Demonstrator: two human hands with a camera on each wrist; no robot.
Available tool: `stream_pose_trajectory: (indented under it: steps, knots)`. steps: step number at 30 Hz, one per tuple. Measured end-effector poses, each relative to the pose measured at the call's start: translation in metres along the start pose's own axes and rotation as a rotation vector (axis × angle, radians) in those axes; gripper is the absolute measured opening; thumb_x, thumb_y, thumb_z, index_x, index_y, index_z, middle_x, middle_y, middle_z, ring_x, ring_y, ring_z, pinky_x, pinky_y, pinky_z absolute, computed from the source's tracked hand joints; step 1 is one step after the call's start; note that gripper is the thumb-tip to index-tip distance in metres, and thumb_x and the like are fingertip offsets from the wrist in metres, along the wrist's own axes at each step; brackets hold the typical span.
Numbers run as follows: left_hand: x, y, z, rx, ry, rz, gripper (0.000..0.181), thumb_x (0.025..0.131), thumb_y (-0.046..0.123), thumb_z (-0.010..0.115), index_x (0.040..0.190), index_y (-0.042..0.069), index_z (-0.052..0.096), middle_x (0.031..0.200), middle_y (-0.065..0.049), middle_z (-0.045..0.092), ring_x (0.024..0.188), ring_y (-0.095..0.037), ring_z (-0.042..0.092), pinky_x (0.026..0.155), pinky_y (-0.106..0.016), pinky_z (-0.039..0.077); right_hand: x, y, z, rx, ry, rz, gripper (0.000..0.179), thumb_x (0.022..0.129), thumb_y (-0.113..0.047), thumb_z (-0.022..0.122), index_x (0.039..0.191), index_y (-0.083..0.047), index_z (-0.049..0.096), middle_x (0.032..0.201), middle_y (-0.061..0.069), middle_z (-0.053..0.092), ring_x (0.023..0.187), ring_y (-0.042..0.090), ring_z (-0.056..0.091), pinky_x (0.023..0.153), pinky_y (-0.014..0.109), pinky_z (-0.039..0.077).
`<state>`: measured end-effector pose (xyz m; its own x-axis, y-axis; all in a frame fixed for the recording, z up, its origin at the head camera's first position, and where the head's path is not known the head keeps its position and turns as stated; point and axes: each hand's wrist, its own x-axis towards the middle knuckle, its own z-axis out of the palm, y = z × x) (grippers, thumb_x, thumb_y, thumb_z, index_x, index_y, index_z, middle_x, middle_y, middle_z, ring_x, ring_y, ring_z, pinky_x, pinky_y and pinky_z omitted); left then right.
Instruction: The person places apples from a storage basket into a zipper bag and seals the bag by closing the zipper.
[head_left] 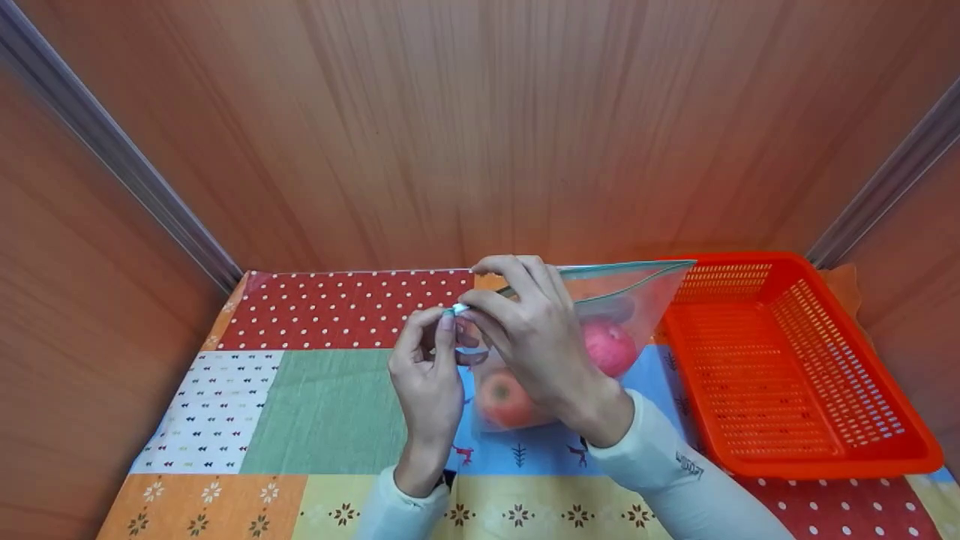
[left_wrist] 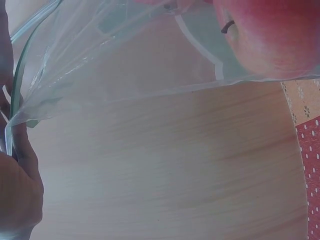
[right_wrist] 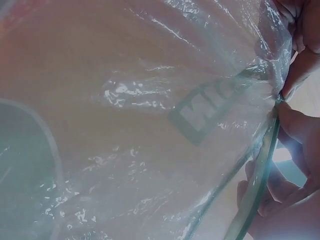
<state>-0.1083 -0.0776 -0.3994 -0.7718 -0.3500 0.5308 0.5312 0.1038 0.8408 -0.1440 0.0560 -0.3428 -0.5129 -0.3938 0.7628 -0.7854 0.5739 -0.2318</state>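
A clear zip bag (head_left: 652, 300) with a green-edged mouth stands tilted in front of me. Inside it are a pinkish-red apple (head_left: 611, 346) and a paler red-orange apple (head_left: 502, 397); one apple (left_wrist: 275, 35) also shows through the plastic in the left wrist view. My left hand (head_left: 431, 382) pinches the left end of the bag's mouth between thumb and fingers. Right beside it, my right hand (head_left: 540, 330) pinches the same edge, close to a small white piece (head_left: 460, 307). Green printing (right_wrist: 200, 112) shows on the bag in the right wrist view.
An orange-red plastic basket (head_left: 795, 360) with slotted sides stands to the right, close to the bag. A patchwork cloth (head_left: 330, 405) covers the table. Wood-grain panels (head_left: 480, 135) rise at the back and both sides.
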Motion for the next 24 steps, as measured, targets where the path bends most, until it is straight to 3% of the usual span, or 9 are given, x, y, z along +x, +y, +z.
stream_pose_trajectory:
  steps: [9, 14, 24]
  knots:
    - [0.0008, 0.0008, 0.0014, 0.011, 0.002, 0.005, 0.014, 0.105, 0.0, 0.06, 0.116, -0.007, 0.065, 0.099, -0.019, 0.065, 0.081, -0.018, 0.071, 0.065, -0.035, 0.065, -0.0007, 0.0009, -0.0006, -0.031, 0.006, 0.002, 0.021, 0.09, -0.022, 0.085, 0.108, -0.012, 0.083, 0.123, 0.01, 0.069, 0.115, 0.026, 0.061, 0.096, 0.045, 0.053]
    - [0.0029, 0.0015, 0.0018, 0.029, -0.001, 0.016, 0.012, 0.105, -0.001, 0.06, 0.114, -0.006, 0.065, 0.098, -0.018, 0.064, 0.08, -0.018, 0.071, 0.065, -0.033, 0.065, -0.0007, 0.0014, -0.0008, -0.091, 0.015, -0.037, 0.02, 0.09, -0.02, 0.086, 0.108, -0.013, 0.082, 0.122, 0.01, 0.069, 0.115, 0.027, 0.06, 0.096, 0.045, 0.053]
    - [0.0074, -0.0021, 0.0007, 0.022, -0.005, 0.043, 0.01, 0.105, 0.0, 0.06, 0.112, -0.006, 0.065, 0.093, -0.016, 0.062, 0.078, -0.018, 0.069, 0.066, -0.031, 0.065, -0.0039, 0.0071, -0.0017, -0.2, 0.03, -0.091, 0.034, 0.084, -0.025, 0.091, 0.115, -0.015, 0.079, 0.12, 0.011, 0.07, 0.113, 0.029, 0.062, 0.097, 0.045, 0.057]
